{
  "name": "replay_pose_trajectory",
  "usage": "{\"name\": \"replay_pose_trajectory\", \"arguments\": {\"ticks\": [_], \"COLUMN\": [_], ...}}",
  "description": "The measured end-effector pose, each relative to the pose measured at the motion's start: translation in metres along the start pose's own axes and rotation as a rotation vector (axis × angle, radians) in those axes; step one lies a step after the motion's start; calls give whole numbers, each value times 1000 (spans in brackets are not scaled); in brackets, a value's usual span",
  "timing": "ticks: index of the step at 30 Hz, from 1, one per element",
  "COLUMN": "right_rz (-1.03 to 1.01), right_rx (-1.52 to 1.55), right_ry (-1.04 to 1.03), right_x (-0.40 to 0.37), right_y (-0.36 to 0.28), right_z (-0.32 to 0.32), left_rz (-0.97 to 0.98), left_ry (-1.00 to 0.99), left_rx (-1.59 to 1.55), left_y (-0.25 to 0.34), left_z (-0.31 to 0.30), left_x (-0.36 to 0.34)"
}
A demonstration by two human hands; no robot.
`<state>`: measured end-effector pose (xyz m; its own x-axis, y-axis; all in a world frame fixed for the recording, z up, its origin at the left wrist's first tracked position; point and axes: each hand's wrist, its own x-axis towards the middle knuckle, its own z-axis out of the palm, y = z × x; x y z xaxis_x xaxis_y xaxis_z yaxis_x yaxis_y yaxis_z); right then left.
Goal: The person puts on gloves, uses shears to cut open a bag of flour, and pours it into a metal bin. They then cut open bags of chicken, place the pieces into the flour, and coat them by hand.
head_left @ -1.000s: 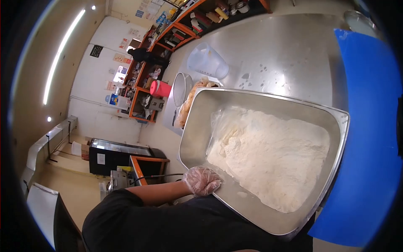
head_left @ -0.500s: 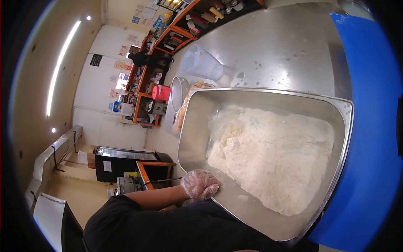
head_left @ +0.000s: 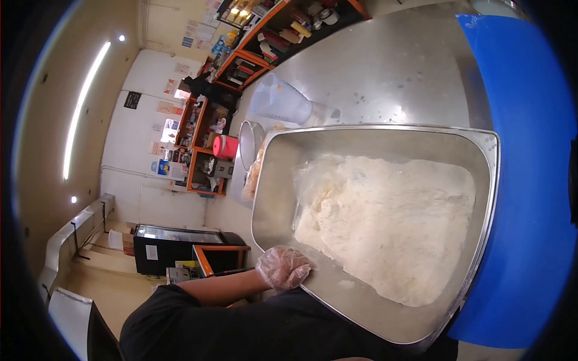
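My left hand (head_left: 285, 268), in a clear plastic glove, is closed over the near left rim of a deep metal pan (head_left: 271, 198). Its fingers curl inward, and I cannot see the rim beneath them. A bare forearm runs back from it to a black sleeve. Inside the pan lies a wide bed of pale, flour-like powder (head_left: 391, 222), with a crumbly, yellowish patch at its left end. Thin clear plastic (head_left: 307, 171) shows along that end. My right hand is not in view; only a sliver of skin shows at the bottom edge.
A translucent measuring jug (head_left: 280, 102) stands on the steel table (head_left: 385, 66) beyond the pan. Beside it are a round sieve-like ring (head_left: 250, 144) and a bag of tan items (head_left: 251, 180). A blue sheet (head_left: 524, 180) borders the right. Another person (head_left: 211, 87) stands by distant shelves.
The view has turned slightly, so the pan and the room shift a little in the frame. My left hand stays closed at the same part of the rim.
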<state>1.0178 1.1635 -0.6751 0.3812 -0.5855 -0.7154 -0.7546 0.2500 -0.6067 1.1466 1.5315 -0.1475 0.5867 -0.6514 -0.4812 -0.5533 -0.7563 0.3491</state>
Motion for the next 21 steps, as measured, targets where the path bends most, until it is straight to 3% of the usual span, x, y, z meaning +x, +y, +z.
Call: {"name": "replay_pose_trajectory", "arguments": {"ticks": [4, 8, 13, 21], "right_rz": [6, 11, -1, 22], "right_rx": [30, 41, 90, 549], "right_ry": [4, 15, 5, -162], "right_x": [-4, -2, -8, -71], "right_y": [1, 3, -8, -39], "right_z": [1, -5, -18, -51], "left_rz": [-1, 6, -79, -101], "left_ry": [-36, 56, -18, -51], "left_rx": [35, 10, -2, 6], "left_y": [-5, 0, 1, -2], "left_z": [0, 1, -3, -9], "left_x": [0, 0, -3, -5]}}
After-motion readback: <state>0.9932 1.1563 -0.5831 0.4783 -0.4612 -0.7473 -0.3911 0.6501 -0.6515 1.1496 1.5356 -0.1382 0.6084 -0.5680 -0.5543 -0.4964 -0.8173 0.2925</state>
